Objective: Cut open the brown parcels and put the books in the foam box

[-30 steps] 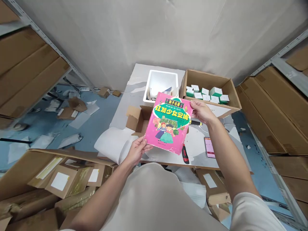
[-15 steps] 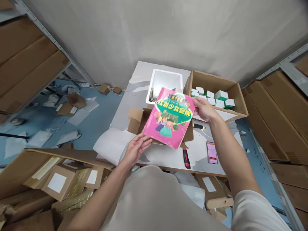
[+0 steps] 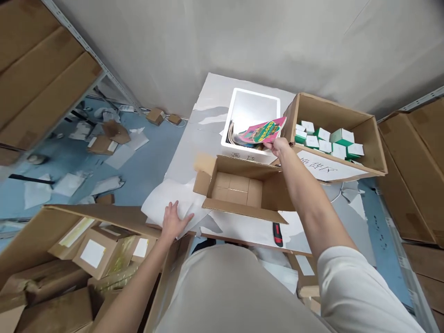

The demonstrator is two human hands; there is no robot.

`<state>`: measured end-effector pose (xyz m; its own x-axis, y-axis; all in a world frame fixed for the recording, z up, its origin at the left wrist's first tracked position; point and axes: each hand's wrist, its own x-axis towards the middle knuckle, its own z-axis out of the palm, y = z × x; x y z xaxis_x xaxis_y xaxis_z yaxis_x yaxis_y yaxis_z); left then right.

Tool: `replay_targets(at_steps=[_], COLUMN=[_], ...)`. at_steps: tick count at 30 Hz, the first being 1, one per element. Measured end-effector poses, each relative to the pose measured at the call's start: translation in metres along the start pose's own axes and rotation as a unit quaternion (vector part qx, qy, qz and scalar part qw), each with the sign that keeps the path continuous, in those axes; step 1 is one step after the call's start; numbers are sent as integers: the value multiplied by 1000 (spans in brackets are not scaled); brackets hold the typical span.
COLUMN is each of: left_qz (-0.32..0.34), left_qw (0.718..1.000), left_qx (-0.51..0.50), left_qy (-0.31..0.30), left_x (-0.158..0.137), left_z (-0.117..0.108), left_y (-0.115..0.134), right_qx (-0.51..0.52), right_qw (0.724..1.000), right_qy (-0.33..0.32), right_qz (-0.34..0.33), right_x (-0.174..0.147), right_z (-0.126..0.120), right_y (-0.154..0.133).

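Observation:
A pink picture book (image 3: 261,133) is gripped at its right corner by my right hand (image 3: 277,147). The book lies tilted over the opening of a white foam bin (image 3: 239,106), which also holds some partly hidden things. My left hand (image 3: 174,221) rests with fingers spread on a white foam sheet (image 3: 157,199) at the table's front left. Between my hands stands an open cardboard box (image 3: 211,187) with its flaps out and its bare bottom showing.
At right, a larger carton (image 3: 376,143) holds several green-and-white small boxes (image 3: 343,136). A red-and-black utility knife (image 3: 277,235) lies near the table's front edge. Packed boxes (image 3: 93,252) fill a big carton at lower left. Scraps litter the blue floor (image 3: 138,166).
My right hand has carried the book away from me to the white bin. My left hand has let go of the book and moved down-left onto the foam sheet.

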<state>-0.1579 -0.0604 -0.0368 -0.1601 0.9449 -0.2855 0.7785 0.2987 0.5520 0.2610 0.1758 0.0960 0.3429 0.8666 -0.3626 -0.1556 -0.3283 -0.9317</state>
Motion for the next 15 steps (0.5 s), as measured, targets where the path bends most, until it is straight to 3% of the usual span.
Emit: replay_targets(at_steps=[3,5,7,11,13,15], left_qz=[37,57,61,34,11,-14], left_qw=[974,959,968,992,997,1000], left_qx=[200,239,188,41,20,-9], left_qy=[-97,-142,-154,-112,-78,-24], left_x=[15,25,35,53,60,67], left_z=[25,38,45,42,33,21], left_y=[-18,-23,-27,-32,-33,-32], right_qx=[-19,-31,-45,-83,-107,-101], right_qw=[997,996,997,995,989,980], right_qy=[47,59,52,17,41,122], right_qz=[57,55,24,-58,-92,-125], right_x=[-10,-22,-42,-112,-152,-186], right_z=[-7,-18,-35,-84,-118,-152], right_y=[-2,-14,-30,-53,-48,-25])
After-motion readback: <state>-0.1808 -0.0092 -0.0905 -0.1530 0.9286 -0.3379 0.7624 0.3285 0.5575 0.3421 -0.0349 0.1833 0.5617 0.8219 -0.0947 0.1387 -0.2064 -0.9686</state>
